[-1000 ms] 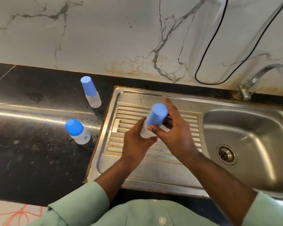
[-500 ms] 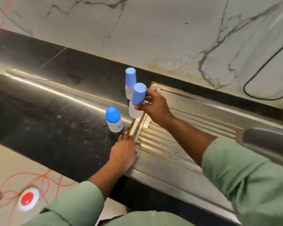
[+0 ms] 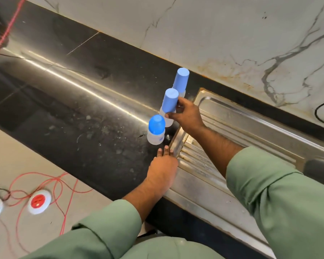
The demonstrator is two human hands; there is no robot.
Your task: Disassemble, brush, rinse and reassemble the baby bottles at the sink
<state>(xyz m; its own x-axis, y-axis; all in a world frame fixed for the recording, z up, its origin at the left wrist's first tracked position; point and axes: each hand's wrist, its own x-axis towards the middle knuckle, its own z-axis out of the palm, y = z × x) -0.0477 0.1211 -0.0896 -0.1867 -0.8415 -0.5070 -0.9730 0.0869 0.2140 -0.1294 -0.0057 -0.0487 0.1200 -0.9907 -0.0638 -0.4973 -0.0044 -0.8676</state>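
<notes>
A: Right, what's the R hand [image 3: 187,114] doing?

B: Fingers curled round the middle bottle [image 3: 169,107], thumb low on its clear body, holding it between the near bottle [image 3: 156,130] and the far bottle [image 3: 180,81] on the black counter [image 3: 82,109]; can't tell if its base is down yet.

A: Tips?

B: Lower it straight, keep the blue cap upright, don't nudge the neighbours; let go only once it sits flat.

A: L hand [image 3: 164,169]?

B: Flat and empty, fingers spread at the sink edge [image 3: 178,144].

A: Vs half a sec ago?

B: Bottle's further left, off the drainboard side, now over the counter btwn the other two; L hand hasn't shifted.
</notes>
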